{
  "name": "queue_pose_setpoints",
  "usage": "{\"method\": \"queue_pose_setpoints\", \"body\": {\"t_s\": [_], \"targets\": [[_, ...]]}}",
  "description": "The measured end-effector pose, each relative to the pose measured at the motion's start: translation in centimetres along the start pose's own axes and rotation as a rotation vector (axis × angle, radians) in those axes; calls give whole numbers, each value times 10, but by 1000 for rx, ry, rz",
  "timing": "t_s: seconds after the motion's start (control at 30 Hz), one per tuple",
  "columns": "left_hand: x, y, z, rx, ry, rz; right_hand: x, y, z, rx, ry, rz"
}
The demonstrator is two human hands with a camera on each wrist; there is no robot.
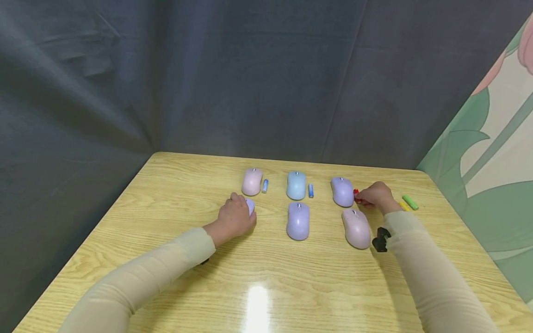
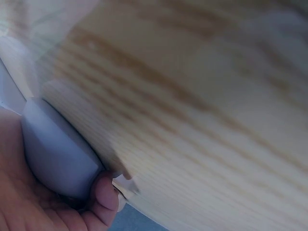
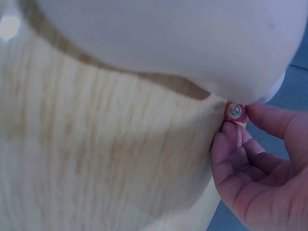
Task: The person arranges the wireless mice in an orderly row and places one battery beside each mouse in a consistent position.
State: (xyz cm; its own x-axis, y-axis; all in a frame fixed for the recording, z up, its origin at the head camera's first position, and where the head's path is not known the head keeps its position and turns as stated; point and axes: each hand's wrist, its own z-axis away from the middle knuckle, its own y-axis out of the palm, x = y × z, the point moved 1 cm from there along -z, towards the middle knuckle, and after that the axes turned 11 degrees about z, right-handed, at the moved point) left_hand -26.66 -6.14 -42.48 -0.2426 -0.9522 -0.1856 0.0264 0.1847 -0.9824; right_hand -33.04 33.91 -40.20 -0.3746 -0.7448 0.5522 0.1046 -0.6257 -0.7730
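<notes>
My left hand (image 1: pixel 237 216) grips a purple computer mouse (image 1: pixel 250 206) from above at the left of the row. In the left wrist view, the fingers curl round that mouse (image 2: pixel 60 151). My right hand (image 1: pixel 376 194) pinches a red battery (image 1: pixel 356 196) between thumb and fingers. The battery (image 3: pixel 236 111) shows its metal end in the right wrist view. Just left of it lies another purple mouse (image 1: pixel 342 192), and a pink mouse (image 1: pixel 356 229) sits nearer, below the right hand.
A pink mouse (image 1: pixel 251 181) and a light blue mouse (image 1: pixel 296 185) lie at the back, each with a blue battery (image 1: pixel 265 186) to its right. Another purple mouse (image 1: pixel 298 221) sits mid-table. A green battery (image 1: pixel 410 202) and a yellow battery (image 1: pixel 404 206) lie at the right.
</notes>
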Motion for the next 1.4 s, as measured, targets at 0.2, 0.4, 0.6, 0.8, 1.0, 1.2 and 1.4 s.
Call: {"method": "queue_pose_setpoints", "body": {"t_s": [0.2, 0.4, 0.6, 0.8, 1.0, 1.2, 1.4], "targets": [[0, -1, 1, -1, -1, 10, 1, 0, 2, 6, -2, -7], [-1, -2, 3, -8, 1, 8, 1, 0, 4, 8, -5, -14], [-1, 0, 1, -10, 0, 2, 0, 0, 3, 7, -3, -2], [0, 1, 1, -13, 4, -8, -1, 0, 2, 18, -16, -8], [-1, 0, 3, -11, 11, -1, -1, -3, 4, 25, -10, -21], [0, 0, 3, -13, 12, 0, 0, -15, 11, -1, -49, 50], [0, 0, 2, -12, 16, -3, 0, -35, 24, -8, -111, 49]]}}
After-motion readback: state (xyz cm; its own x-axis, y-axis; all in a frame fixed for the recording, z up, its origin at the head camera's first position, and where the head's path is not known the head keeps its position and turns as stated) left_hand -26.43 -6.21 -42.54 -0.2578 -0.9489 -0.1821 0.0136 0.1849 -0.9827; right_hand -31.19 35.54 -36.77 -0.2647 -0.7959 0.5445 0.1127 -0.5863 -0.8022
